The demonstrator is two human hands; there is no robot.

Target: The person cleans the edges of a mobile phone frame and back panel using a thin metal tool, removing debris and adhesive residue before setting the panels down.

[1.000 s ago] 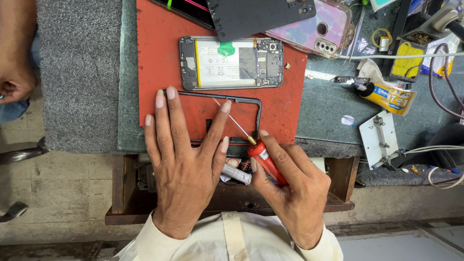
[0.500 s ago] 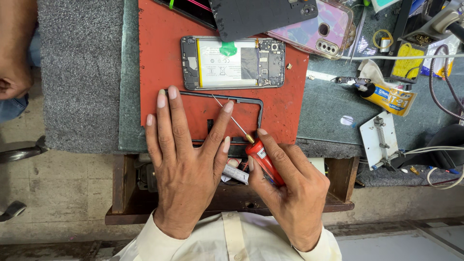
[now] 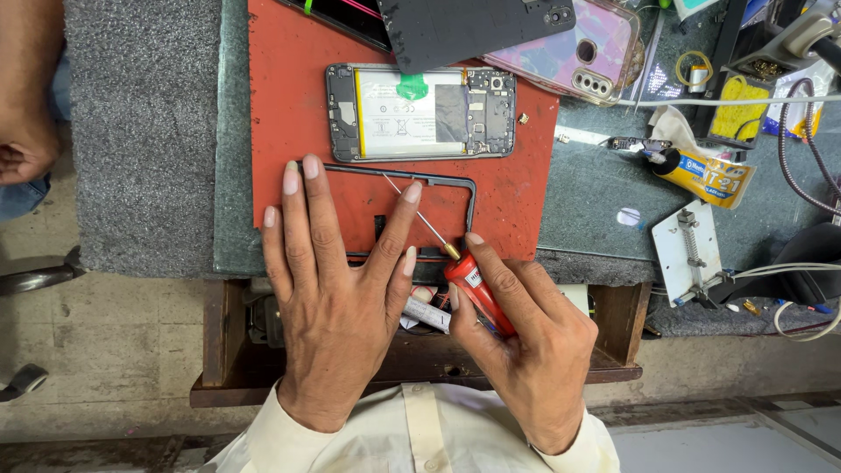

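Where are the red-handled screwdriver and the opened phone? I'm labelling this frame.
red-handled screwdriver (image 3: 473, 289), head view, on the red handle.
opened phone (image 3: 420, 111), head view, on the exposed battery.

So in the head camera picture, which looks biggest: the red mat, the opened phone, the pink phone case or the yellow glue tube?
1. Red mat, by far the largest.
2. Opened phone.
3. Pink phone case: looks smaller, but the black back cover hides part of it, so this is unsure.
4. Yellow glue tube, the smallest.

The left hand covered much of the frame; the right hand hid the screwdriver handle's end below it.
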